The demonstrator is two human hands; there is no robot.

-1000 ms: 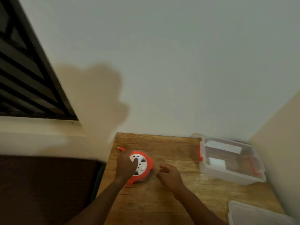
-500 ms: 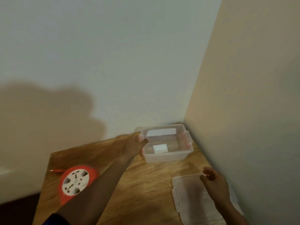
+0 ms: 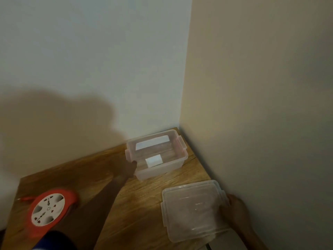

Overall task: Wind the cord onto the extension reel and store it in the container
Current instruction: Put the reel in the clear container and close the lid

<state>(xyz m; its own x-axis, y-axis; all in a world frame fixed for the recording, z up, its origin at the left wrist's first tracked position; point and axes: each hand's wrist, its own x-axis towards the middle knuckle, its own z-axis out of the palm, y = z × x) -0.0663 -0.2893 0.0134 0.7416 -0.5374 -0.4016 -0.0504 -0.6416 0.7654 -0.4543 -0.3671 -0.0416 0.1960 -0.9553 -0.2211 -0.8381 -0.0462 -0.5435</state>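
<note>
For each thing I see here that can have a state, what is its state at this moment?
Extension reel: flat on the table, no hand on it.
Container: open, upright, no reel inside.
Lid: off, lying on the table.
Left hand: touching the container's near-left corner.
Right hand: at the lid's right edge; grip unclear.

One head-worn view looks forward and steeply down from above the near edge of the table (image 3: 86,177), facing the far right corner where two walls meet. The table fills only the lower frame, mildly blurred.
</note>
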